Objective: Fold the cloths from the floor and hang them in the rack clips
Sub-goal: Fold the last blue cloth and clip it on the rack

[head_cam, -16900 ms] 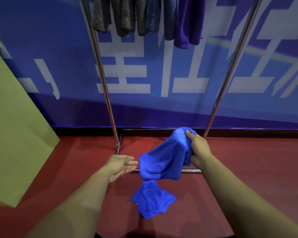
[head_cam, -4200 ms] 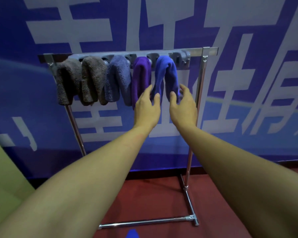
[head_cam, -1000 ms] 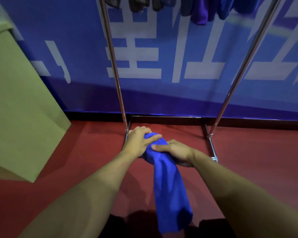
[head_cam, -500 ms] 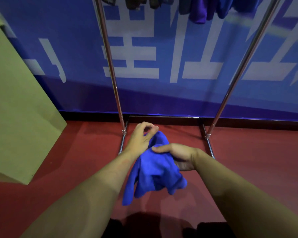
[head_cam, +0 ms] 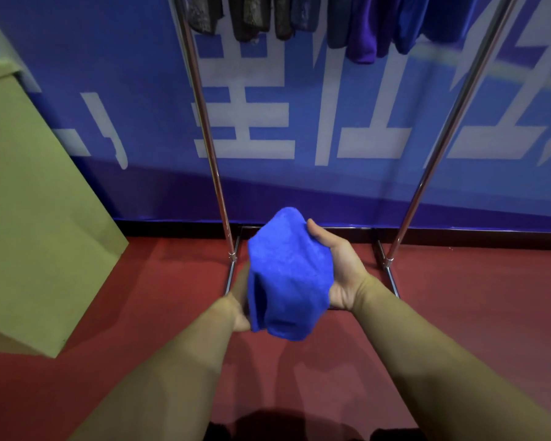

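A bright blue cloth (head_cam: pixel 288 275) is bunched into a compact folded bundle between both hands, above the red floor. My right hand (head_cam: pixel 341 268) cups its right side, palm up, thumb on its upper edge. My left hand (head_cam: pixel 239 297) holds the left side and is mostly hidden behind the cloth. The metal rack (head_cam: pixel 209 148) stands just beyond, its two poles rising out of frame. Several hung cloths (head_cam: pixel 363 27), grey, purple and blue, dangle at the top edge; the clips are out of view.
A large olive-green board (head_cam: pixel 35 224) leans at the left. A blue banner wall with white lettering (head_cam: pixel 299 122) stands behind the rack. The rack's base bars (head_cam: pixel 392 278) lie on the red floor (head_cam: pixel 474 297) under my hands.
The blue cloth hung long from both hands a second ago. It has since been gathered and folded into a short bundle, and my right palm has turned up under it.
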The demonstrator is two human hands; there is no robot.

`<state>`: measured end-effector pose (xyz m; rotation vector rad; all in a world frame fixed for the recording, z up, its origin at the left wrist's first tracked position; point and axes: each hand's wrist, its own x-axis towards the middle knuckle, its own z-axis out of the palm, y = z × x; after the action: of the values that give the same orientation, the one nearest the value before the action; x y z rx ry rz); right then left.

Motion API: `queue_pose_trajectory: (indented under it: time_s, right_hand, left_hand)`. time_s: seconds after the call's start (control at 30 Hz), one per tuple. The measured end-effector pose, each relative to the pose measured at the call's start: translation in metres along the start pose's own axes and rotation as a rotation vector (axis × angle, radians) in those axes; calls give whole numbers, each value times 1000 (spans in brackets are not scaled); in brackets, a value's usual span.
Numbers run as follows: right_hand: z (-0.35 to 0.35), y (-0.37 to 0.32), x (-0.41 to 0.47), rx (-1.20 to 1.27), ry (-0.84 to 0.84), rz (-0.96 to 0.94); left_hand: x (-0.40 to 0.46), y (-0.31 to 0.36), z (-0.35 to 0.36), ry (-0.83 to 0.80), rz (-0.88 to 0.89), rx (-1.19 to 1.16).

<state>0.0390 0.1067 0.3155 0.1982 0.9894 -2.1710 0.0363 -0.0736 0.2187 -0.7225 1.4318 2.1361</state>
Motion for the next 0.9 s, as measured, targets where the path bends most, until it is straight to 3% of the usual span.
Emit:
queue_pose_trajectory:
  time_s: [0.27, 0.4, 0.53, 0.77, 0.9]
  right_hand:
    - [-7, -13, 1, 39, 165, -112]
    - [-29, -20, 2, -38, 288, -109]
    - [-51, -27, -3, -58, 389, -116]
    - [-77, -21, 7, -85, 541, -73]
    - [-94, -15, 13, -269, 661, -15]
  left_hand:
    - [-15, 12, 19, -282, -49, -252]
    - [-13, 18, -2, -265, 104, -351]
    - [-15, 26, -11, -377, 132, -295]
    - [-2, 18, -1, -203, 185, -51]
    - [10, 17, -8, 161, 415, 186]
